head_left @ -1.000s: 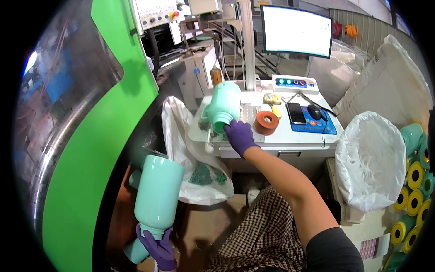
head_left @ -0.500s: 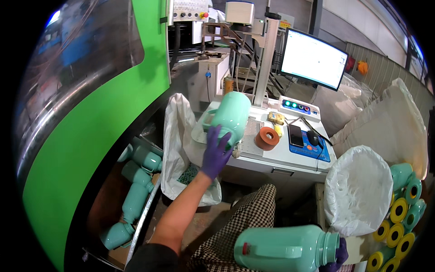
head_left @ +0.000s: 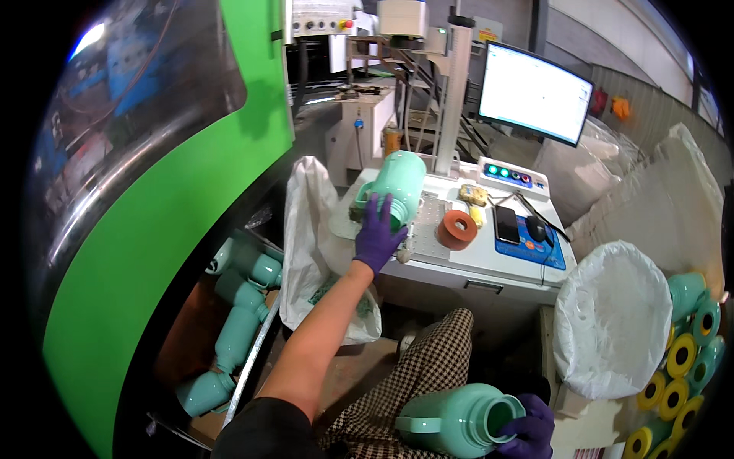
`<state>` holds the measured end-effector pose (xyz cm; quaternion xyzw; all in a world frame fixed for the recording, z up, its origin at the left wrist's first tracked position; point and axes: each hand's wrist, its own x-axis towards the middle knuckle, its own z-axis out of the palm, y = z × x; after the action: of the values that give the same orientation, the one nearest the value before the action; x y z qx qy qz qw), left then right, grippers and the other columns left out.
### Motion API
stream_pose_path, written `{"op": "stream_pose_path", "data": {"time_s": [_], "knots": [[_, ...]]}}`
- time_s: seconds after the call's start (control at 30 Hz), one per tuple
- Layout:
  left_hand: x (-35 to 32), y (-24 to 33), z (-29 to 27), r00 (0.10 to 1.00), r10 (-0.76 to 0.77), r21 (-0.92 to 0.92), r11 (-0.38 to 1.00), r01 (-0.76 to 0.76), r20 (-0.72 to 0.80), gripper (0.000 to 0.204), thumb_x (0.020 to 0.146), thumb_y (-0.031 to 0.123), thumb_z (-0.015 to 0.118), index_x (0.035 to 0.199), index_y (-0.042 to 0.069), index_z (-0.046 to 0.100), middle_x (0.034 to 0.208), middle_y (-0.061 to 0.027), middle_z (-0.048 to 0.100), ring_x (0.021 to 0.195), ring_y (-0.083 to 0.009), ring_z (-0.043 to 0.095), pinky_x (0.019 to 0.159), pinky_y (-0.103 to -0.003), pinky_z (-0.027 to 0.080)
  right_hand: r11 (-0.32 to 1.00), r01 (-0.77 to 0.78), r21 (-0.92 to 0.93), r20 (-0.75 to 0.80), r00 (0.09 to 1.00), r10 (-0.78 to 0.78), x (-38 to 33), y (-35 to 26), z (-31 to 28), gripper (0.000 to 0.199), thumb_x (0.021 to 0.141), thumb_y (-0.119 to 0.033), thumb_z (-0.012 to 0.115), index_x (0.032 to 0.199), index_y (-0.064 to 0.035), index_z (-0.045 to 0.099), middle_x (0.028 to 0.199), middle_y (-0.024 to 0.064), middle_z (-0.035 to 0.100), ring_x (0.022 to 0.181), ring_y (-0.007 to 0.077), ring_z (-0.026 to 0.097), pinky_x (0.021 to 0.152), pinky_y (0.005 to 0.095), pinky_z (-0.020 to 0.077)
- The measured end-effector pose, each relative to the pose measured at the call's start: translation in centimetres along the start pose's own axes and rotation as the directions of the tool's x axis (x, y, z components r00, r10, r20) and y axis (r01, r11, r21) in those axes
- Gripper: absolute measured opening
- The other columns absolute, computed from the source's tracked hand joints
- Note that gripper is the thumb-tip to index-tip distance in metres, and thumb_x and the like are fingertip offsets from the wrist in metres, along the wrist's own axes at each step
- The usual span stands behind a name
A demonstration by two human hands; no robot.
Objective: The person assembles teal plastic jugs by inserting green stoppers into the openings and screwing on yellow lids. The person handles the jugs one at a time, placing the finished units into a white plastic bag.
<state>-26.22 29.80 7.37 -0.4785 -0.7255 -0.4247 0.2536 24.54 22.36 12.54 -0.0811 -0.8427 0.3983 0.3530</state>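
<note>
- Green jug (head_left: 409, 180): lying on its side on the white table (head_left: 478, 264), pointing its open mouth to the near edge and its round bottom toward the tall post (head_left: 456, 84). Running its long axis from near to far, leaning a little right at the far end. Sticking its handle out to the left.
- Left hand (head_left: 377, 237): wearing a purple glove, touching the neck of this jug, close by the mouth. Resting its fingers a bit apart there, setting the thumb off to the right. Cannot tell if squeezing.
- Second jug (head_left: 451, 409), green too: showing low down, in front of the checked trousers (head_left: 432, 352). Pointing its mouth right and a bit up, letting the inside be seen. Running its long axis mostly left to right, turning its handle to the left side.
- Right hand (head_left: 531, 428): wearing a purple glove too, clamping its fingers on the rim of the second jug.
- Orange roll (head_left: 447, 232): sitting on the table, right of the first jug and apart from it.
- Phone (head_left: 506, 225) and mouse (head_left: 535, 228): lying farther right.
- White bag (head_left: 306, 222): standing just left of the table.
- More green jugs (head_left: 237, 336): lying in a row, low on the left.
- Round bin with white lining (head_left: 604, 367): standing right of the table.
- Green pieces with yellow rings (head_left: 671, 352): piling up at the far right.
</note>
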Motion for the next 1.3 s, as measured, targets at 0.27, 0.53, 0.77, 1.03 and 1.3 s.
{"op": "stream_pose_path", "data": {"time_s": [0.27,0.53,0.77,1.03,1.3], "knots": [[-5.1,23.5,-13.7,0.496,0.755,-0.89,0.446,0.094,0.43,0.091,0.081,0.044,0.08,0.151,0.002,0.038,0.153,-0.0231,0.041,0.144,-0.0388,0.039,0.117,-0.047,0.034,0.974,0.048,-0.222,0.026,0.999,-0.043,1.3,-1.8,0.1,0.037,0.077,-0.038,0.083,0.102,-0.0127,0.076,0.088,0.0064,0.06,0.079,0.0272,0.057,0.07,0.0411,0.0443],[-5.8,22.3,-22.5,0.248,0.79,-0.721,0.613,-0.323,0.561,0.046,0.1,0.026,0.059,0.138,-0.001,0.053,0.13,-0.0193,0.06,0.117,-0.035,0.058,0.1,-0.04,0.044,0.943,-0.312,-0.12,-0.28,0.922,0.269,-10.9,-9.1,3.6,0.054,0.093,-0.038,0.071,0.134,-0.0048,0.057,0.12,0.0166,0.061,0.112,0.0347,0.059,0.099,0.0447,0.0479],[-3.6,20.7,-17.7,0.519,0.43,-0.536,0.842,0.066,0.739,0.047,0.11,0.033,0.037,0.141,0.0,0.048,0.135,-0.0192,0.057,0.122,-0.0323,0.055,0.106,-0.038,0.041,0.188,-0.956,-0.226,-0.522,0.281,0.805,-46.2,-30.7,-4.1,0.026,0.089,-0.015,0.074,0.11,-0.001,0.071,0.104,0.0101,0.072,0.09,0.0197,0.068,0.082,0.0353,0.0562],[-10.6,14.6,-7.2,0.617,0.261,-0.596,0.68,0.428,0.742,0.048,0.11,0.029,0.037,0.145,-0.002,0.045,0.145,-0.0187,0.05,0.13,-0.0304,0.049,0.112,-0.039,0.037,-0.666,-0.108,0.738,-0.532,-0.7,-0.476,-77.3,-39.1,10.2,0.063,0.075,-0.039,0.082,0.124,-0.0034,0.066,0.133,0.0155,0.063,0.116,0.0238,0.064,0.091,0.0384,0.0557],[-15.6,2.7,-0.4,0.575,0.109,-0.583,0.069,0.809,0.811,0.063,0.104,0.033,0.053,0.155,0.003,0.033,0.156,-0.0162,0.042,0.139,-0.0271,0.046,0.116,-0.041,0.036,-0.955,0.115,-0.274,-0.526,-0.849,0.049,-66.6,-35.2,4.8,0.069,0.068,-0.04,0.085,0.124,-0.0038,0.068,0.139,0.0178,0.059,0.125,0.0259,0.06,0.094,0.04,0.0541]]}}
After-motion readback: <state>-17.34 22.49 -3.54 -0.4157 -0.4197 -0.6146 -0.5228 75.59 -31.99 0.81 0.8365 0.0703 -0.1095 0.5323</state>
